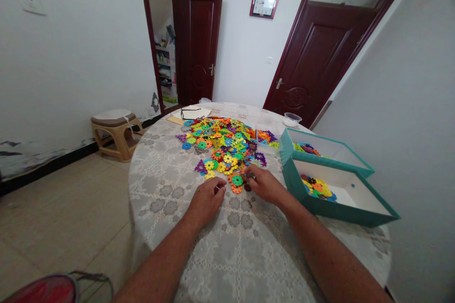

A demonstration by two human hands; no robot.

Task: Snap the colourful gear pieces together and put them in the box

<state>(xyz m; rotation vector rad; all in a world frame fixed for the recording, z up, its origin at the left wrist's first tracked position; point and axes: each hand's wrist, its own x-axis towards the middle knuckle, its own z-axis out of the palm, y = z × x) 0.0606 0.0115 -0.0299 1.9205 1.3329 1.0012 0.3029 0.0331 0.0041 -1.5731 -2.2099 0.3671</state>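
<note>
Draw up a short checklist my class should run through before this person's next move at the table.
Left hand holding a piece: cannot tell, curled fingers hide it.
Right hand holding a piece: cannot tell, fingers cover it.
Pile of plastic snowflake pieces within reach of both hands: ok.
Near teal box open, pieces inside: ok.
Far teal box open, pieces inside: ok.
Glasses apart from the pile: ok.

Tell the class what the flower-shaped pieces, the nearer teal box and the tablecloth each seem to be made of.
The flower-shaped pieces look like moulded plastic: bright, even colours and crisp slots. The nearer teal box seems to be card, with thin walls and a matt white lining. The tablecloth has a lace-like pattern and soft sheen; fabric or vinyl, the look leaves open.
</note>
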